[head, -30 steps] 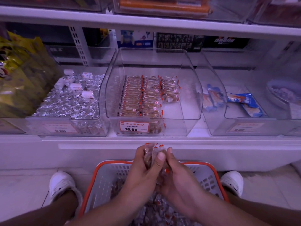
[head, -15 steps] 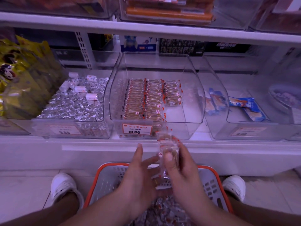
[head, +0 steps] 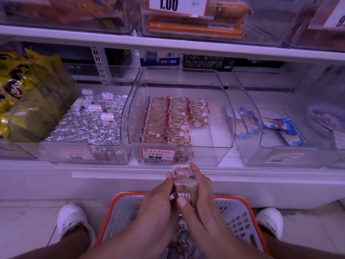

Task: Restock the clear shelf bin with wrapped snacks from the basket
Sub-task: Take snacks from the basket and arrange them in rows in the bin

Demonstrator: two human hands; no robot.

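Above the basket (head: 240, 223), just below the front lip of the clear shelf bin (head: 182, 116), I see both hands back together on one short stack of wrapped snacks (head: 183, 186). Half a second ago the left hand (head: 158, 202) was spread open beside the stack while the right hand (head: 197, 200) carried it alone; now the left fingers curl against the stack's left side and the right fingers and thumb wrap its right side, so each hand grips it. I judge that as squaring the packets up before they go in, with the load not yet over the bin's edge. The stack's long axis runs away from me, its far end pointing up towards the bin and the price tag (head: 158, 154), its near end under the right thumb. Inside the bin the rows run the same way, and the right part of its floor is bare
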